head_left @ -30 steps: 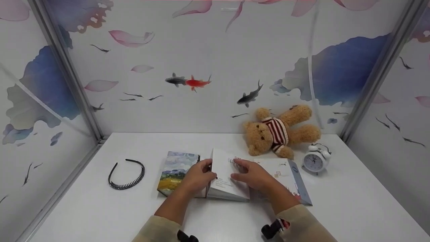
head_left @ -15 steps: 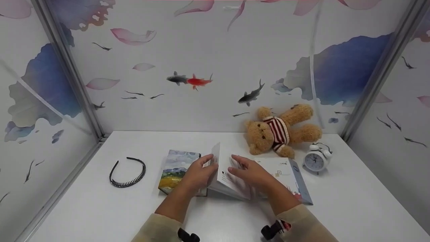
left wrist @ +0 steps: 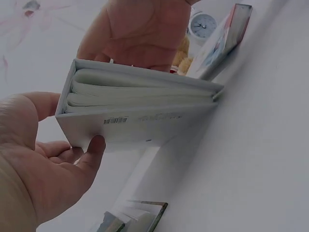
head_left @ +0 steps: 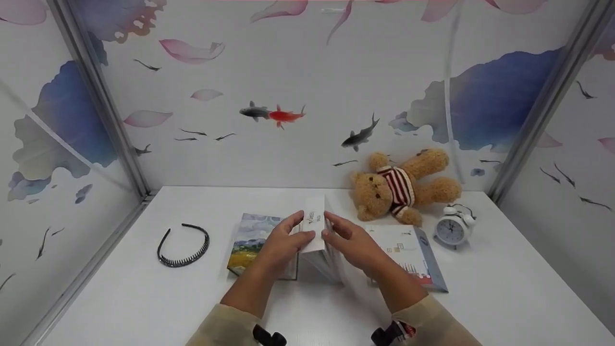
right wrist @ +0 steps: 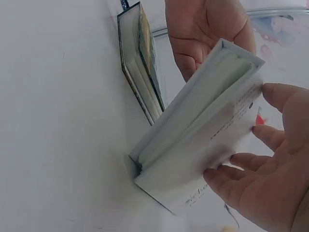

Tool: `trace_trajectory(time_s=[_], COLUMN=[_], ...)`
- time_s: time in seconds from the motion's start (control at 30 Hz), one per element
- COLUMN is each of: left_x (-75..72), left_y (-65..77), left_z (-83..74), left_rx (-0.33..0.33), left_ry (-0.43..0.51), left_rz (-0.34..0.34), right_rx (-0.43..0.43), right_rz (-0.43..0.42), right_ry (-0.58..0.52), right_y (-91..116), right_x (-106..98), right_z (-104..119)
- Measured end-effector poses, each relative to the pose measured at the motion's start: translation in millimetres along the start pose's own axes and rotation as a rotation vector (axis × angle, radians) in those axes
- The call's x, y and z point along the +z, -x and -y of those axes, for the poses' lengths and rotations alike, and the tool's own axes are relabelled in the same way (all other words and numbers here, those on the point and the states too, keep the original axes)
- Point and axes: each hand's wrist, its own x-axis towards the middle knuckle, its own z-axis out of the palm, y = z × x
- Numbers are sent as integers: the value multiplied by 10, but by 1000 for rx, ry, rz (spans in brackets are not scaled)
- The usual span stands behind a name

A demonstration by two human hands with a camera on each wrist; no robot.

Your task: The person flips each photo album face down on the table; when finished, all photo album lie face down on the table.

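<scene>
A white hardcover book [head_left: 314, 221] stands tilted on its open edge at mid-table, its printed spine upward. My left hand [head_left: 286, 242] grips it at the spine; in the left wrist view the thumb [left wrist: 94, 147] presses on the cover with a barcode. On the other side, my right hand [head_left: 353, 240] rests spread fingertips against the opposite cover, seen in the right wrist view beside lines of print. The pages [right wrist: 203, 106] show between the covers at the near end. Left of it lies a thick book with a painted landscape cover [head_left: 252, 240].
Right of the hands lies a white book with a blue-grey spine [head_left: 430, 259]. A teddy bear [head_left: 372, 192] in a striped sweater lies behind it. A white alarm clock [head_left: 450, 230] stands at the right, a black headband [head_left: 182, 262] at the left. Printed panels enclose the table.
The white book has gone from lying leaned with its cover facing up to standing spine up. My left hand has come round the spine, and my right hand has moved in against the other cover.
</scene>
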Motion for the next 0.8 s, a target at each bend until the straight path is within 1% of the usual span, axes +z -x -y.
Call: trace_trajectory(time_s=[0.13, 0.23, 0.43, 0.53, 0.67, 0.8], left_x=[32, 49, 71, 78, 93, 116], left_y=[39, 54, 48, 51, 55, 51], left_z=[-60, -79, -91, -96, -100, -82], left_rx=[51, 65, 74, 87, 96, 96], left_ry=[38, 35, 28, 12, 15, 14], left_rz=[29, 29, 10, 11, 52, 94], right_rx=[-54, -71, -52, -40, -29, -24], right_rz=[23, 34, 12, -6, -35, -71], right_ry=[-140, -181, -214, -224, -239, -229], right_y=[-7, -10, -10, -17, -43, -64], right_x=[-2, -6, -8, -18, -46, -91], right_z=[20, 21, 11, 13, 9, 0])
